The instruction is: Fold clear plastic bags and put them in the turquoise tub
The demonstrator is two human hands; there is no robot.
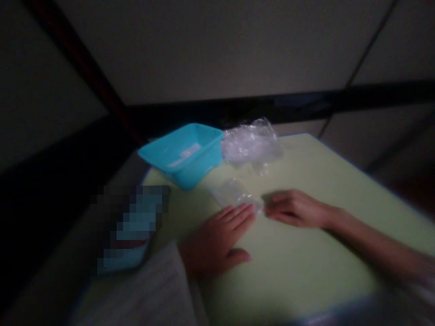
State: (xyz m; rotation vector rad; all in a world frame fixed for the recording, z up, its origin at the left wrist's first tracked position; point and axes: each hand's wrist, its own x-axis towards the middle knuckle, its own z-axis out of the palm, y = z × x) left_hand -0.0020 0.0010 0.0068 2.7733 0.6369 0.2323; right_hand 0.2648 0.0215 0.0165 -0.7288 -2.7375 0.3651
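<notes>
A small clear plastic bag (231,190) lies crumpled on the pale yellow-green table. My left hand (220,235) rests over its near edge, fingers stretched out flat and thumb apart. To the right, my right hand (295,209) lies low on the table with curled fingers, its fingertips closed at the bag's right corner. Dim light and blur hide exactly how much plastic is between them.
A turquoise plastic basin (204,165) with pale, flat pieces inside stands at the back left of the table (306,258). Beside it sits a heap of clear plastic bags (251,147). A pixelated, bluish object (139,226) is at the left edge. Panelled walls rise behind.
</notes>
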